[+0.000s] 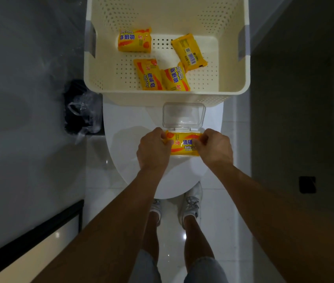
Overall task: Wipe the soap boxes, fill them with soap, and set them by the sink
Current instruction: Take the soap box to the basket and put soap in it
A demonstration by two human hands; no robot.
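Observation:
A yellow wrapped soap bar (183, 146) is held over the white toilet lid (125, 144). My left hand (153, 150) pinches its left end and my right hand (215, 148) pinches its right end. Just behind the bar stands a clear plastic soap box (183, 115) with its lid raised; the box's lower part is hidden by the bar. Several more wrapped soap bars (134, 40) lie in the cream perforated basket (98, 78) beyond.
The basket sits at the back of the toilet. A black bin with a plastic liner (82, 111) stands to the left. Dark walls close in on both sides. My feet in white shoes (190, 205) stand on the glossy white tile floor.

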